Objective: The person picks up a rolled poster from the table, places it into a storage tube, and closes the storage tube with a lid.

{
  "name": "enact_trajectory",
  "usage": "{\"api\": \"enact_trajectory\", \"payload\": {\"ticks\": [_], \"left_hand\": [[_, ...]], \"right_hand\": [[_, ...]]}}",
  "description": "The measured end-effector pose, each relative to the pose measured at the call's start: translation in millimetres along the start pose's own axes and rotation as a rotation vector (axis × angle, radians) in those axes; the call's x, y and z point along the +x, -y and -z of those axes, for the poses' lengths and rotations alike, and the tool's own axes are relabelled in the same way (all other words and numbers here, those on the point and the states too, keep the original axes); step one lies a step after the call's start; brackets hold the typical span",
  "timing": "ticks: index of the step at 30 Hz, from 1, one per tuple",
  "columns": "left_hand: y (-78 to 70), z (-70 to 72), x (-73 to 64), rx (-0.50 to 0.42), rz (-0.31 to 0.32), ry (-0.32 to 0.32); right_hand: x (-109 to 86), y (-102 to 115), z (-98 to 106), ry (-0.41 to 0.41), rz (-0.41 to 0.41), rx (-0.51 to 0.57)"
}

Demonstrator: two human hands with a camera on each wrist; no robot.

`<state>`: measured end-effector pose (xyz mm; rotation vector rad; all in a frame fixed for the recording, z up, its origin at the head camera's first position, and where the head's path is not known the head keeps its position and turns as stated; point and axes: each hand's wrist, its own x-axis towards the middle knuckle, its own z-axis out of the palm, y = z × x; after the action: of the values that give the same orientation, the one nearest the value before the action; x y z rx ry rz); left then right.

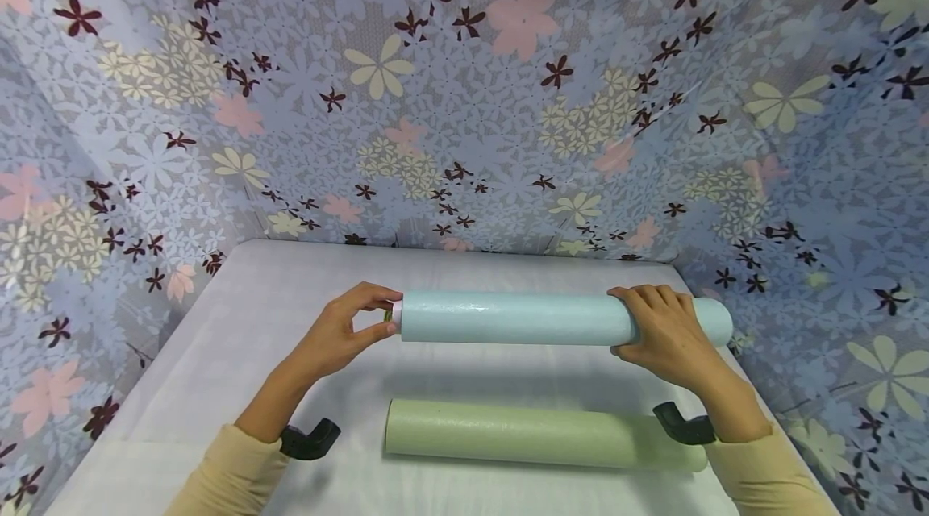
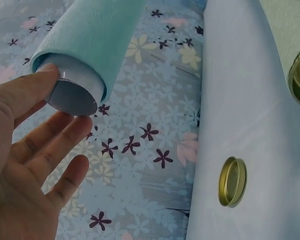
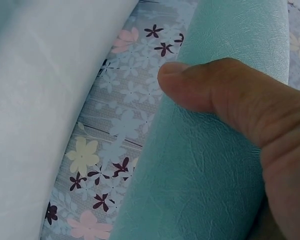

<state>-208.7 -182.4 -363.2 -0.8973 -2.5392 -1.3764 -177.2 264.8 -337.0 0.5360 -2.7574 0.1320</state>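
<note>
A long light blue tube [image 1: 508, 318] is held level above the table. Around it near the right end, my right hand [image 1: 664, 330] grips with fingers over the top and thumb on the near side. In the right wrist view, the thumb [image 3: 210, 85] lies across its textured surface. My left hand [image 1: 356, 326] is at the tube's left end, pinching a white inner roll [image 2: 77, 70] that sticks out a little. The left wrist view shows the inner roll's grey end. A gold round lid [image 2: 232, 181] appears against the white cloth; the head view mostly hides it.
A pale green tube [image 1: 522, 434] lies on the white-covered table [image 1: 305, 258], nearer than the blue one; its gold-lined end shows in the left wrist view. Flowered cloth [image 1: 464, 97] surrounds the table at the back and sides.
</note>
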Motion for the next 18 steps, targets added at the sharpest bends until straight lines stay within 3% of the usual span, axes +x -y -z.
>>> {"api": "enact_trajectory", "payload": {"ticks": [5, 12, 18], "left_hand": [[-1.3, -3.6, 2.1, 0.004, -0.017, -0.009], [1.2, -9.4, 3.9, -0.009, -0.09, -0.032], [2.6, -13.0, 5.2, -0.022, -0.105, -0.045]], "right_hand": [[-0.3, -1, -1, -0.005, 0.003, 0.0], [-1.5, -1, -1, -0.003, 0.001, 0.001], [-1.7, -2, -1, -0.007, 0.002, 0.001]]}}
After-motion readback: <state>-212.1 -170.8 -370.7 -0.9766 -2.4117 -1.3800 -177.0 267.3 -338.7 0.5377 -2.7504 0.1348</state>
